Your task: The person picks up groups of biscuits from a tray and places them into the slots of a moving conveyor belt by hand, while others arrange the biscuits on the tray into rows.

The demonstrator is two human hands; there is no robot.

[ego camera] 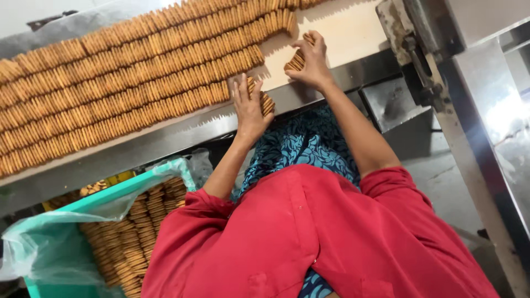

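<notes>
Long rows of round brown biscuits (110, 83) stand on edge across a pale conveyor belt (353, 27). My left hand (248, 107) presses on the near end of the closest row, its fingers spread over a short stack of biscuits (267, 103) at the belt's front edge. My right hand (312, 58) is cupped around another short stack of biscuits (295, 60) a little farther along the belt, apart from the rows. My red sleeves and blue patterned clothing fill the lower frame.
A steel rail (165, 138) edges the belt in front of me. Below left, a green crate (110, 190) lined with clear plastic holds several stacked biscuit rows. A metal machine frame (469, 83) stands at the right over a grey floor.
</notes>
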